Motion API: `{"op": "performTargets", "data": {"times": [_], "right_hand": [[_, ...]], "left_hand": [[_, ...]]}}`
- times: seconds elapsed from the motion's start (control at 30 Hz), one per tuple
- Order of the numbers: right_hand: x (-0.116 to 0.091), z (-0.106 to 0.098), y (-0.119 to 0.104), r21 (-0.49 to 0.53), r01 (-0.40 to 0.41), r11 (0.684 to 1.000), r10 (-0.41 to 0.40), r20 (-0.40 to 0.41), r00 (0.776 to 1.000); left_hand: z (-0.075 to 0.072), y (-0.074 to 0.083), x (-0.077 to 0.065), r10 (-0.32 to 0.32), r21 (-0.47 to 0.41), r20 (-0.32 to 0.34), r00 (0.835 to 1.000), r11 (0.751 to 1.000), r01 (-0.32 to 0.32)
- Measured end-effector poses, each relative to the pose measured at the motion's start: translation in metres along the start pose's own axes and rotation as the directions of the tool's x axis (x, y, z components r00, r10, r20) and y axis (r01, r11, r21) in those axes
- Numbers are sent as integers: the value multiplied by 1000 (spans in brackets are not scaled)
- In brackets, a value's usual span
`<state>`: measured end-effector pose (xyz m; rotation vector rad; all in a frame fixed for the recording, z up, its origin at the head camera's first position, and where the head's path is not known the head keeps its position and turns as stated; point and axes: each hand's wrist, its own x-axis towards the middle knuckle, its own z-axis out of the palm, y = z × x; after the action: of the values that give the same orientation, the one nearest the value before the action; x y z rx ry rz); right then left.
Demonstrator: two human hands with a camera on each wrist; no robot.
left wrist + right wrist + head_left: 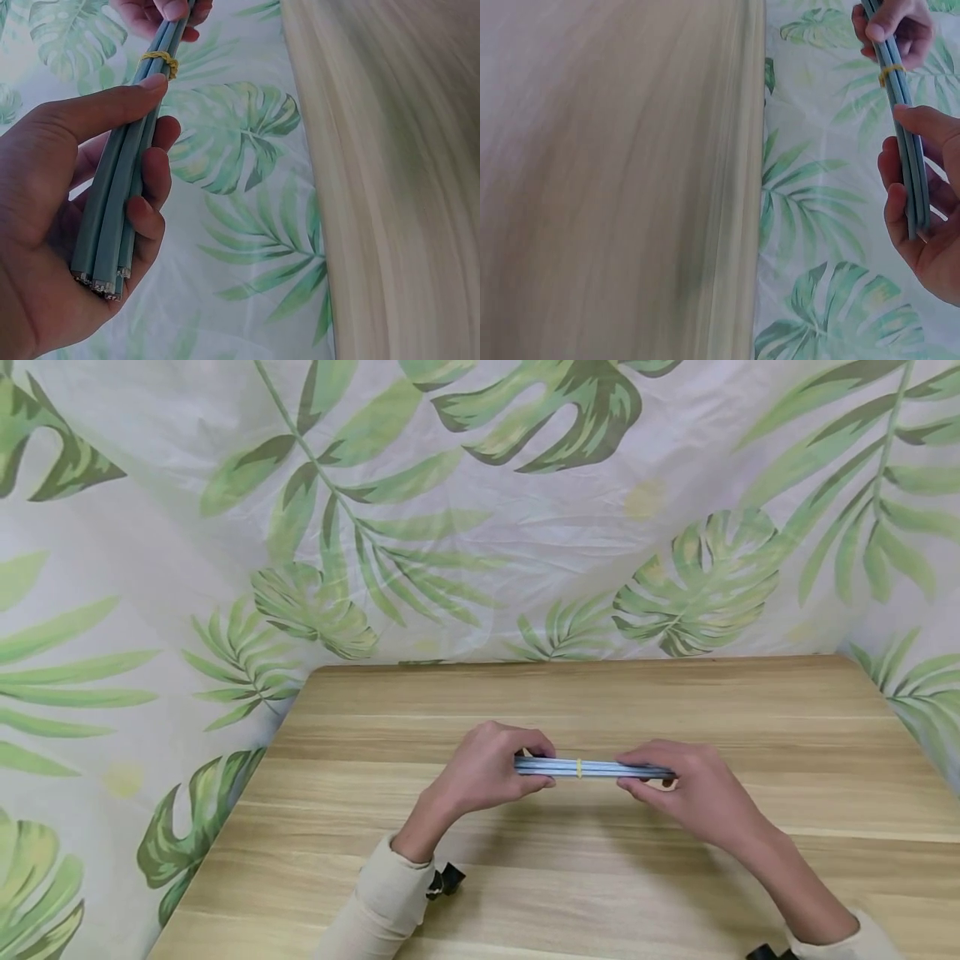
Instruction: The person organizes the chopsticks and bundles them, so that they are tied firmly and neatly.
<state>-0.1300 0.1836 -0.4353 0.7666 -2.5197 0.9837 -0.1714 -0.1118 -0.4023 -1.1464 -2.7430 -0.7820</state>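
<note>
A bundle of slim blue-grey sticks (562, 767) is held level above the table in the head view, with a yellow band (579, 767) around its middle. My left hand (491, 768) grips its left end, thumb on one side and fingers curled round the other. The right end is gripped by my right hand (693, 785) between thumb and fingers. In the left wrist view, the whitish, rough ends of the sticks (101, 283) show at the left palm. The right wrist view shows the right thumb and fingers (895, 206) around the bundle. What the sticks are exactly, I cannot tell.
Beneath both hands lies a wood-grain table (600, 693). A white cloth with green leaf prints (525, 527) hangs behind the table and along its sides. Small black devices (447, 881) sit at both wrists, beside the cream sleeves (393, 893).
</note>
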Motion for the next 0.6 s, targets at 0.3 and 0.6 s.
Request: {"op": "performTargets", "data": {"times": [0.3, 0.6], "right_hand": [[-7, -10, 12, 96, -11, 995, 12, -4, 1000], [-9, -13, 16, 113, -22, 993, 25, -24, 999]], "left_hand": [[-1, -10, -8, -5, -35, -11, 1000, 999, 5], [-6, -23, -20, -3, -69, -8, 1000, 998, 2]]}}
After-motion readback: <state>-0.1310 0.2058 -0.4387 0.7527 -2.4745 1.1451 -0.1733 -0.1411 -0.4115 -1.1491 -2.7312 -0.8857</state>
